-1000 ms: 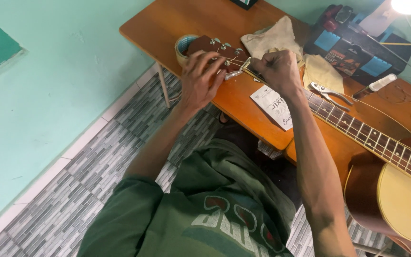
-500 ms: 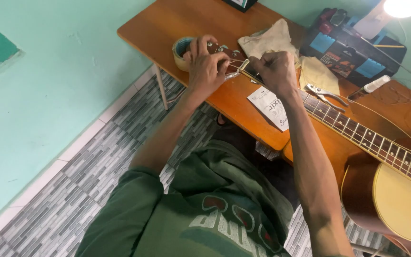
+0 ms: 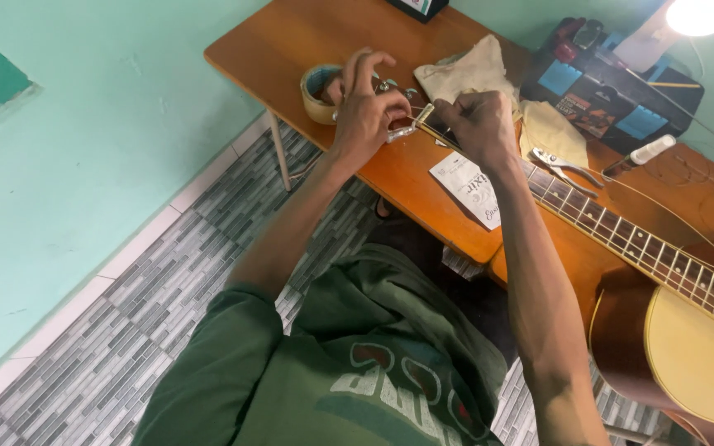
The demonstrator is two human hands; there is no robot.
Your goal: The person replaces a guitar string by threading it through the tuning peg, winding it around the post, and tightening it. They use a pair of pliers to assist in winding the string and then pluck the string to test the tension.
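Observation:
An acoustic guitar lies across the wooden table (image 3: 291, 41), with its pale body (image 3: 696, 355) at the right and its neck (image 3: 621, 235) running up and left. My left hand (image 3: 365, 111) is closed over the headstock, fingers on the tuning pegs (image 3: 398, 89). My right hand (image 3: 477, 124) sits just right of it at the top of the neck, its fingertips pinched on a thin string end. Both hands hide most of the headstock. A loose string (image 3: 671, 219) arcs above the neck.
A roll of tape (image 3: 314, 92) stands left of my left hand. A beige cloth (image 3: 464, 70), a white packet (image 3: 468, 186), metal cutters (image 3: 564, 165), a black tool case (image 3: 613, 91) and a lit lamp (image 3: 696, 12) share the table. Tiled floor lies below left.
My left hand has slid a little further along the headstock toward the tape roll and raised its fingers. My right hand stays pinched at the neck's top.

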